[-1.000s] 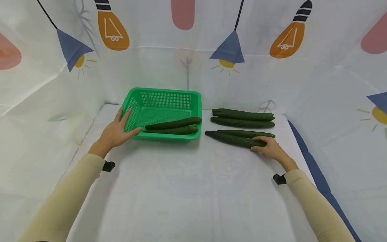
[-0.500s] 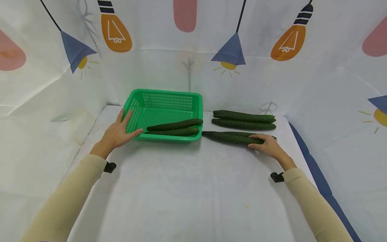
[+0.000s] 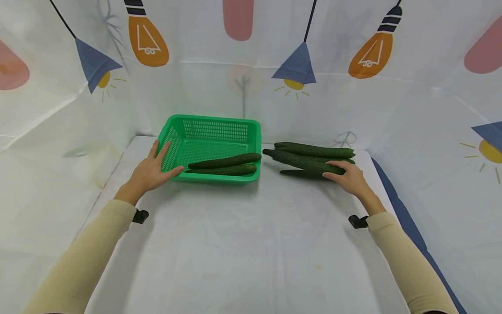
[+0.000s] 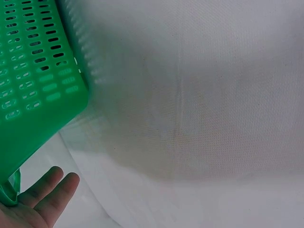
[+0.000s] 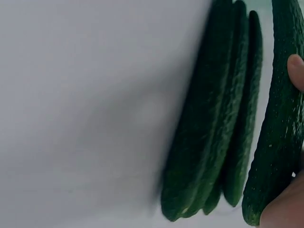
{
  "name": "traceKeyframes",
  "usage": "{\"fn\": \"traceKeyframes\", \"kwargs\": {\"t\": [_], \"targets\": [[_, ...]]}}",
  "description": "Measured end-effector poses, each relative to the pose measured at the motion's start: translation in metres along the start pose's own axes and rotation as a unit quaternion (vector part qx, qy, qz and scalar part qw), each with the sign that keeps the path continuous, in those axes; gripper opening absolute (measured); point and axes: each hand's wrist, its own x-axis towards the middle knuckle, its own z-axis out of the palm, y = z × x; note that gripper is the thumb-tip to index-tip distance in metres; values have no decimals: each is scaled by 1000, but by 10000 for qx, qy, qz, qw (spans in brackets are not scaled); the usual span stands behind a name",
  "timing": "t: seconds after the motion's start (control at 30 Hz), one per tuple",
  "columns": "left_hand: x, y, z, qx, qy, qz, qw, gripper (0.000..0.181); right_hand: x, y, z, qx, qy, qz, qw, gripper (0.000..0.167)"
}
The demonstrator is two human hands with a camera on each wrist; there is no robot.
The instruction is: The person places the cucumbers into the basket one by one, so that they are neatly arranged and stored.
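In the head view the right hand (image 3: pixel 351 178) grips a dark green cucumber (image 3: pixel 303 162) near its right end, holding it above other cucumbers. The right wrist view shows the held cucumber (image 5: pixel 280 114) at the right, with fingers (image 5: pixel 297 71) on it and several cucumbers (image 5: pixel 209 123) beyond. At the green basket's (image 3: pixel 219 179) left front corner, the left hand (image 3: pixel 147 176) rests with fingers spread, the thumb along the front rim. In the left wrist view, two straight fingers (image 4: pixel 56 194) show below the basket (image 4: pixel 42 114). Two cucumbers (image 3: pixel 225 161) lie along the basket's front inside.
A white cloth (image 3: pixel 235 244) covers the table. Behind it hangs a pale sheet (image 3: pixel 196 87) printed with lamps and bulbs. Cucumbers (image 3: pixel 313 150) lie at the back right, right of the basket. A blue strip (image 3: pixel 405 218) runs along the table's right side.
The right hand has lifted the front cucumber and moved it back, over the others. Its left end now points up toward the basket's right side. The left hand and the basket have stayed in place.
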Motion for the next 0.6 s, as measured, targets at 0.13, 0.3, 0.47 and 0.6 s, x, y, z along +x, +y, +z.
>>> {"fn": "traceKeyframes", "kwargs": {"t": [0.13,0.3,0.47,0.6], "targets": [[0,0,0,10,-9,3,10000,103,3,-16,-3,-44,352,-55,9994,59],[0,-1,1,12,-17,-11,10000,103,6,-36,-3,-112,722,-42,9973,57],[0,0,0,-29,-14,-53,10000,104,9,-51,0,-56,1040,-29,9946,56],[0,0,0,-19,-19,-54,10000,103,12,-61,3,179,1100,-42,9938,56]]}}
